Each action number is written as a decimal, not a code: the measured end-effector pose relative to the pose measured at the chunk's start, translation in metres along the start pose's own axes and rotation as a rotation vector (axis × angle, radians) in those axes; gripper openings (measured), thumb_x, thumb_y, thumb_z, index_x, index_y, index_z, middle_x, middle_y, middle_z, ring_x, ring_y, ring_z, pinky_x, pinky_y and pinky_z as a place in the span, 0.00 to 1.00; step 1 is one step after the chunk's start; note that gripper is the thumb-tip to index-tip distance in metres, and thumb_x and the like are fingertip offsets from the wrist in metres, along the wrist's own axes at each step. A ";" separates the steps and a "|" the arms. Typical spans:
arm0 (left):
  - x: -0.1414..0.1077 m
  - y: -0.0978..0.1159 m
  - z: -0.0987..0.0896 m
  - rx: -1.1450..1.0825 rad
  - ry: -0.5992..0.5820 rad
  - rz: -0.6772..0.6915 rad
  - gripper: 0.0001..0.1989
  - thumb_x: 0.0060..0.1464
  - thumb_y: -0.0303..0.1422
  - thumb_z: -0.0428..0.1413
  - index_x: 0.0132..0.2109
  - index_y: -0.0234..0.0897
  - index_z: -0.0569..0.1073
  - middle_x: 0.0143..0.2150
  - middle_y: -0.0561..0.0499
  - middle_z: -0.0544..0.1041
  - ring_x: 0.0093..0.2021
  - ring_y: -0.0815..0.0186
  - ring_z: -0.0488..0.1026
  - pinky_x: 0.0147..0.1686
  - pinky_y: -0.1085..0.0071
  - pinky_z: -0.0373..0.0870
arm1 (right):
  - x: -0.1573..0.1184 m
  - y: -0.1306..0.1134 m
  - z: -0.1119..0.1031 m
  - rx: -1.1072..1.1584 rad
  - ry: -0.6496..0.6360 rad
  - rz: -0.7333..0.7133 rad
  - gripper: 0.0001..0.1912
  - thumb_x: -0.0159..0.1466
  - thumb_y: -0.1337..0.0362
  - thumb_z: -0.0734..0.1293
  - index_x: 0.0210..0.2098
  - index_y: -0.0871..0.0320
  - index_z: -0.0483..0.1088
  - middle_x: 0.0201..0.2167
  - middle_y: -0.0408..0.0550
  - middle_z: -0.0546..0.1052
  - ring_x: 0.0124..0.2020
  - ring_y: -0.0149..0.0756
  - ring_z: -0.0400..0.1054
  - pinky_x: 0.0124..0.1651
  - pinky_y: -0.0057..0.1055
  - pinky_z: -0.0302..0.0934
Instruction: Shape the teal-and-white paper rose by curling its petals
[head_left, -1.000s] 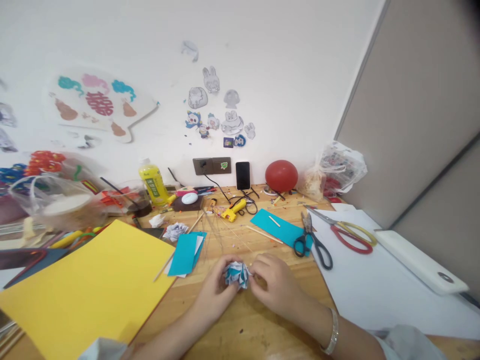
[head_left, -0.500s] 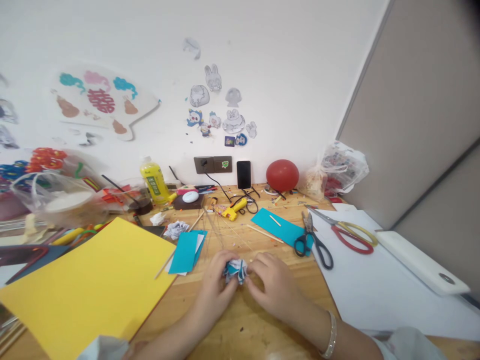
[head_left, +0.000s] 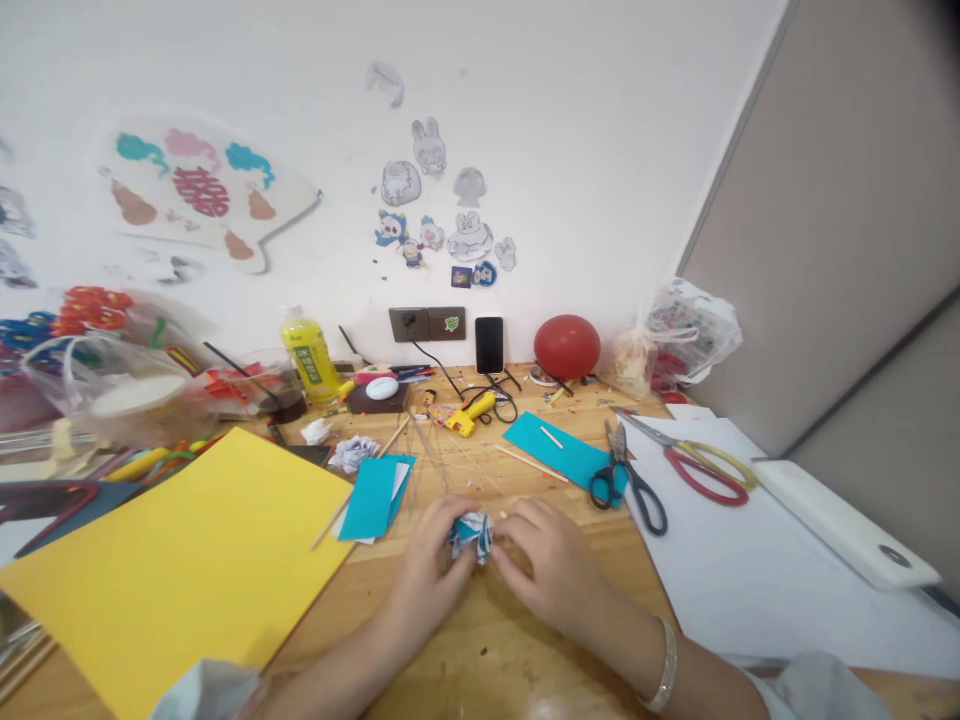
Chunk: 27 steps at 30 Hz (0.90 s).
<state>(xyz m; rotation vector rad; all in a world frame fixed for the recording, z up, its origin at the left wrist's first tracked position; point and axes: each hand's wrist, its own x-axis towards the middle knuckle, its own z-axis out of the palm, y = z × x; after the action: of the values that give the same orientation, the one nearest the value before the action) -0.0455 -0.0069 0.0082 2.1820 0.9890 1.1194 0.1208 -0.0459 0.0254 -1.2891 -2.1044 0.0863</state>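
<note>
- The paper ball (head_left: 471, 537) was in the left hand, over the middle of the desk (head_left: 487, 660), nearer its front edge than its back edge; whether it touched the wood could not be told.
- It looked crumpled and ruffled, white with streaks of blue showing between the folds.
- Its outline was uneven, with creased ridges standing up like packed petals; finer detail was blurred.
- The fingers of the left hand (head_left: 433, 560) curled round its left side, the thumb pressing its front.
- The fingers of the right hand (head_left: 553, 565) were narrow, at the ball's right side; whether they pinched a fold could not be told.
- Toward the desk's left edge, blue paper (head_left: 366, 500) lay just beside a yellow sheet (head_left: 187, 565), with a crumpled white piece (head_left: 355, 454) behind.
- Toward the right edge, black scissors (head_left: 646, 503) partly overlapped a blue strip (head_left: 551, 450).
- Nearer the back edge lay a yellow glue gun (head_left: 471, 414).
</note>
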 end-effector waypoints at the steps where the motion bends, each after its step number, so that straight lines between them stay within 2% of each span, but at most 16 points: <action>1: 0.000 0.000 0.000 -0.002 -0.009 0.006 0.15 0.47 0.21 0.48 0.43 0.39 0.66 0.42 0.47 0.70 0.44 0.61 0.68 0.44 0.63 0.66 | 0.000 0.000 0.000 0.015 0.000 0.016 0.05 0.58 0.70 0.61 0.32 0.58 0.68 0.29 0.47 0.69 0.32 0.37 0.62 0.34 0.31 0.55; 9: -0.001 -0.003 0.002 0.001 -0.030 0.008 0.17 0.46 0.20 0.46 0.43 0.39 0.65 0.41 0.46 0.70 0.44 0.60 0.68 0.44 0.61 0.66 | 0.002 0.003 0.003 0.214 -0.045 0.088 0.08 0.57 0.75 0.60 0.26 0.57 0.65 0.26 0.43 0.69 0.30 0.33 0.63 0.33 0.27 0.56; 14: 0.000 0.001 0.000 0.017 -0.041 0.027 0.15 0.47 0.21 0.47 0.43 0.39 0.66 0.41 0.46 0.71 0.43 0.59 0.68 0.43 0.61 0.67 | 0.002 0.002 0.001 0.215 -0.021 0.164 0.03 0.58 0.69 0.64 0.28 0.57 0.67 0.27 0.43 0.70 0.32 0.35 0.64 0.34 0.29 0.55; 19: -0.002 0.004 -0.002 0.043 -0.039 0.065 0.15 0.48 0.20 0.47 0.43 0.39 0.66 0.41 0.47 0.71 0.43 0.60 0.69 0.43 0.62 0.68 | 0.002 0.005 0.004 0.264 -0.032 0.156 0.05 0.59 0.68 0.63 0.27 0.57 0.66 0.26 0.42 0.69 0.30 0.33 0.63 0.32 0.28 0.55; 22: -0.003 0.003 -0.002 0.053 -0.056 0.088 0.16 0.48 0.20 0.47 0.44 0.39 0.66 0.42 0.46 0.70 0.44 0.61 0.68 0.43 0.63 0.68 | 0.002 0.010 0.008 0.366 -0.044 0.199 0.06 0.59 0.69 0.63 0.26 0.58 0.66 0.24 0.40 0.68 0.28 0.32 0.62 0.31 0.26 0.54; 27: -0.002 0.002 -0.004 0.066 -0.063 0.098 0.17 0.47 0.19 0.47 0.44 0.39 0.65 0.42 0.46 0.69 0.44 0.61 0.68 0.43 0.64 0.68 | 0.004 0.013 0.012 0.662 -0.077 0.302 0.06 0.59 0.67 0.63 0.25 0.58 0.65 0.24 0.40 0.66 0.28 0.30 0.60 0.31 0.25 0.55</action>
<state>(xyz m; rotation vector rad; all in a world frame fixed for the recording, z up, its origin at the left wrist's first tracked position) -0.0488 -0.0097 0.0107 2.3261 0.9130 1.0683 0.1232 -0.0327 0.0130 -1.1742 -1.6947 0.8934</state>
